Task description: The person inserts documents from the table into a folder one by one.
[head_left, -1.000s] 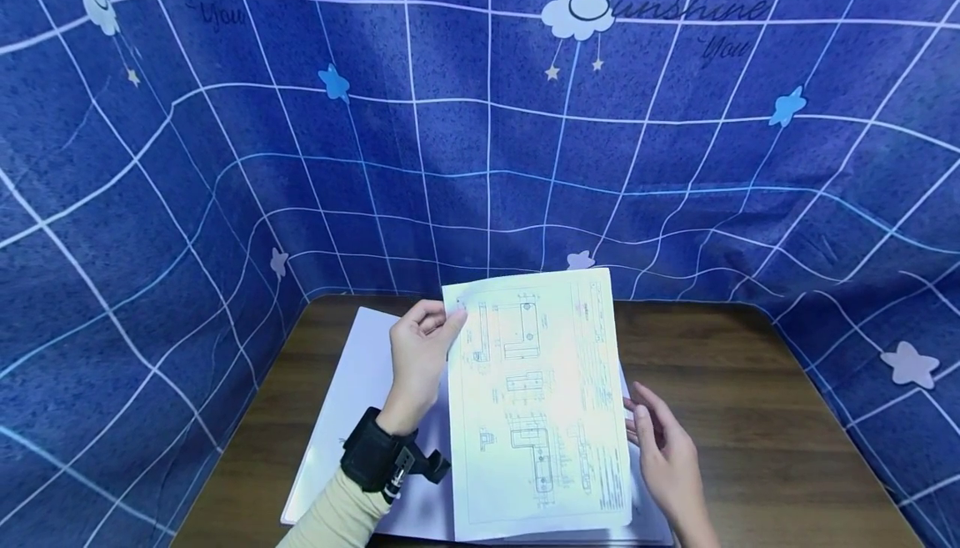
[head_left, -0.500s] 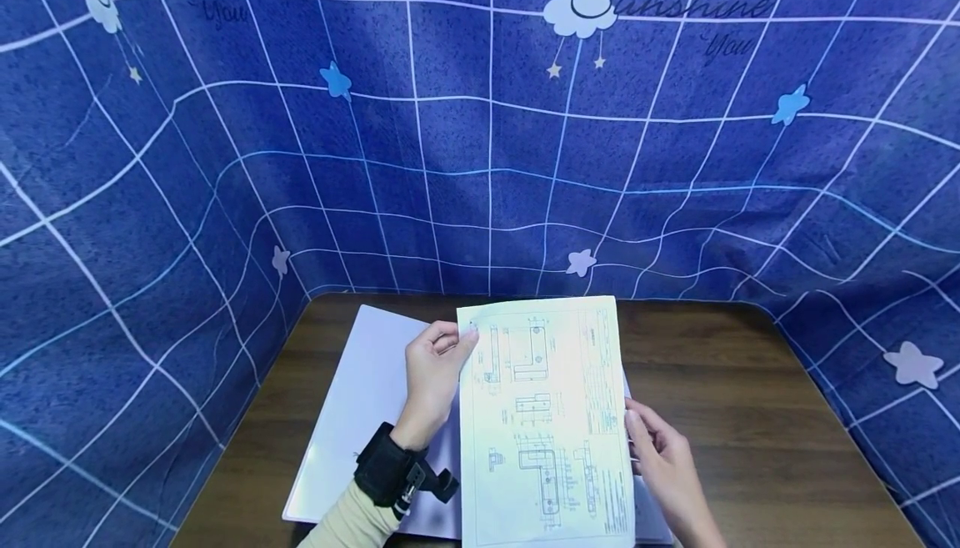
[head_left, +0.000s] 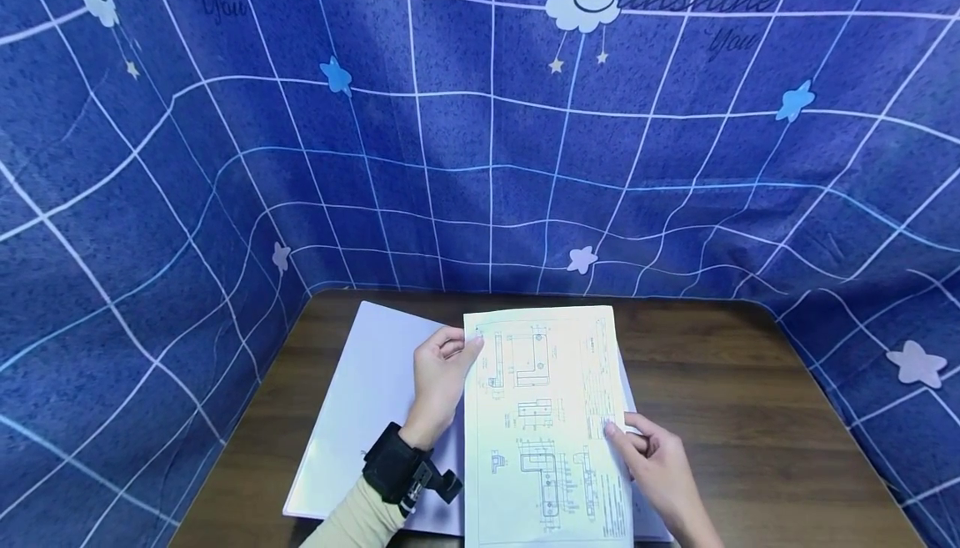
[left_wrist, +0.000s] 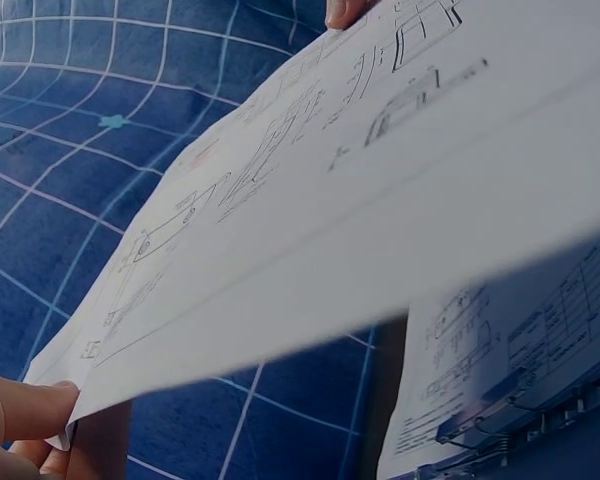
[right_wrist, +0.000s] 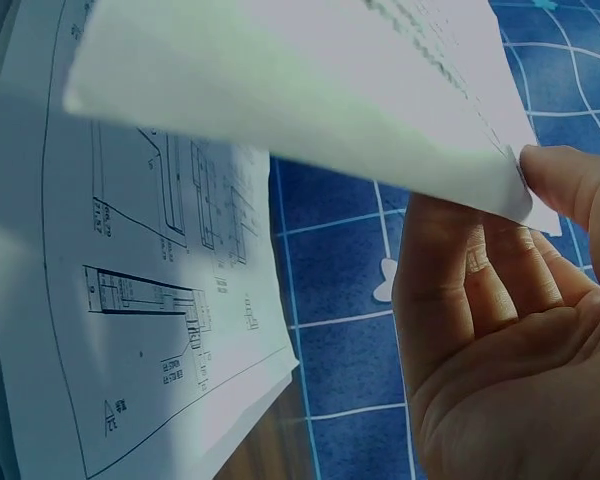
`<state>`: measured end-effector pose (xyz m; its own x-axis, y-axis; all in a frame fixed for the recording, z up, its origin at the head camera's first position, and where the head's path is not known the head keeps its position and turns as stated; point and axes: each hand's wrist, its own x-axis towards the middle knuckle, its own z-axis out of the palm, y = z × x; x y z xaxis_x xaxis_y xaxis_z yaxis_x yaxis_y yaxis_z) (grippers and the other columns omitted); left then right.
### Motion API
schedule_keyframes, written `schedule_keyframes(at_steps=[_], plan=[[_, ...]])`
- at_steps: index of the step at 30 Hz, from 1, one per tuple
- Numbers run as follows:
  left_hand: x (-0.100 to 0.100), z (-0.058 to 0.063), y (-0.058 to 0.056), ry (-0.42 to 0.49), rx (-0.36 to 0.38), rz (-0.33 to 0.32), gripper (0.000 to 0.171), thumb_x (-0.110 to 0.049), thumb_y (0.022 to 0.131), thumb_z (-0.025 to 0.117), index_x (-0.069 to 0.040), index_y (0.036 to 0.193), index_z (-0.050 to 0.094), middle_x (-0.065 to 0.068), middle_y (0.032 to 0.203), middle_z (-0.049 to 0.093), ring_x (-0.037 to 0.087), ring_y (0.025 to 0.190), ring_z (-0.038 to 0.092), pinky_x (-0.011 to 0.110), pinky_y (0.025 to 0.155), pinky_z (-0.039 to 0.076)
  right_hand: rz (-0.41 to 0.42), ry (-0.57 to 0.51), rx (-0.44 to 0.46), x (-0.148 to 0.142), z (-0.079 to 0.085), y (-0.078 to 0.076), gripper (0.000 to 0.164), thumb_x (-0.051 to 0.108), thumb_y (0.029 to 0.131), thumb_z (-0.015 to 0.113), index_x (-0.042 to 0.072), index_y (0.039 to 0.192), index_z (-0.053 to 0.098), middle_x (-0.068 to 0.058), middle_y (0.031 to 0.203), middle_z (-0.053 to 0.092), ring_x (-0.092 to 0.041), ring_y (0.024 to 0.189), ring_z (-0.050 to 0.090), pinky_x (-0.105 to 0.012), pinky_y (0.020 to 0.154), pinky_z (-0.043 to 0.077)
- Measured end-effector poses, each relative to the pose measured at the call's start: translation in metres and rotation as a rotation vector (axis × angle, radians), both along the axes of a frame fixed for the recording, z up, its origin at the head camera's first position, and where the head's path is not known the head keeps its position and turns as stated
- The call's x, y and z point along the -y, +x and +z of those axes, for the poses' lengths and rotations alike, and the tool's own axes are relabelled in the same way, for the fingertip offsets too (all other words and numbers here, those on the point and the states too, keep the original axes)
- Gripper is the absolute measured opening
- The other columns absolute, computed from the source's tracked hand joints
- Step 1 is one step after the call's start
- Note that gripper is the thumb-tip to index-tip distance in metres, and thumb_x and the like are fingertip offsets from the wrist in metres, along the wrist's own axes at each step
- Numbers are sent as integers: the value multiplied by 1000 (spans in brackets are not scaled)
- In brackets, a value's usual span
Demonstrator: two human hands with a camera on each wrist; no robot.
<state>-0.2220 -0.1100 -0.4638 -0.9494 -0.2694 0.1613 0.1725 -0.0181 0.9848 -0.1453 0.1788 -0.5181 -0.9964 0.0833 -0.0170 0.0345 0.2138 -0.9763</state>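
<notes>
A sheet of paper (head_left: 547, 423) printed with technical drawings is held up in front of me in the head view. My left hand (head_left: 442, 377) pinches its upper left corner between thumb and fingers. On the right edge, my right hand (head_left: 660, 460) grips the sheet, thumb on the printed face and fingers behind. Beneath it lies an open ring binder, its white left side (head_left: 375, 398) showing on the table. The left wrist view shows the binder's metal rings (left_wrist: 510, 440). More printed drawing sheets (right_wrist: 170, 340) lie below the raised one in the right wrist view.
The brown wooden table (head_left: 757, 414) extends on both sides of the binder. A blue curtain (head_left: 487, 156) with white lines, stars and clouds surrounds its back and sides. A black wrist camera mount (head_left: 393, 465) is strapped over the left sleeve.
The sheet has come lower and slightly right, with the left hand moving along with it. My right hand, earlier loose at the sheet's edge, now has its thumb over the front and grips it.
</notes>
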Motion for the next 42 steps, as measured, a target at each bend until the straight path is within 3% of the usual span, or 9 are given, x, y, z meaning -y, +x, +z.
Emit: schedule_keyframes(at_steps=[9,14,18,24,28,34,42], plan=[[1,-8,0,-25,-7,5,13,-8,91,78,0,99,72,13,93,77,23,83,75,28,73,61,-7,32,2,2,-2,0,14,17,96,74,4,100,74,3,57,48,-9,51,45,-21,46,34],[2,-10,-1,-51,-2,8,11,-8,91,78,-2,98,73,11,90,77,22,80,74,27,70,60,-2,32,3,2,-3,1,13,16,96,74,4,98,75,2,56,49,-10,51,48,-21,46,35],[4,-11,-1,-133,-15,8,11,-12,90,80,-6,96,73,6,87,77,19,77,74,25,68,58,-4,28,13,0,-1,0,16,19,97,74,4,99,75,-1,59,55,-12,52,52,-22,47,36],[7,-15,2,-307,-89,-56,13,-14,92,78,-7,102,73,4,91,78,16,80,75,28,68,61,-23,-4,32,-11,5,-1,26,23,98,73,-1,109,74,-10,77,75,-23,62,70,-29,52,53],[8,-19,11,-467,-108,-88,16,-12,92,79,-9,106,74,6,100,77,17,86,75,31,73,61,-51,-5,37,-22,6,-3,33,26,98,72,-3,113,72,-12,83,77,-27,66,73,-33,55,57],[5,-34,38,-878,-120,-160,24,-17,89,81,-10,111,75,8,113,75,25,105,72,42,91,57,-101,35,19,-42,4,-6,37,30,99,71,-4,114,72,-10,82,77,-26,66,73,-32,54,57],[-1,-62,69,-1199,-191,-282,31,-23,81,86,-7,105,77,22,121,71,38,114,66,54,100,50,-147,78,53,-63,1,-4,45,36,100,68,-4,120,70,-8,84,78,-24,67,74,-31,54,56]])
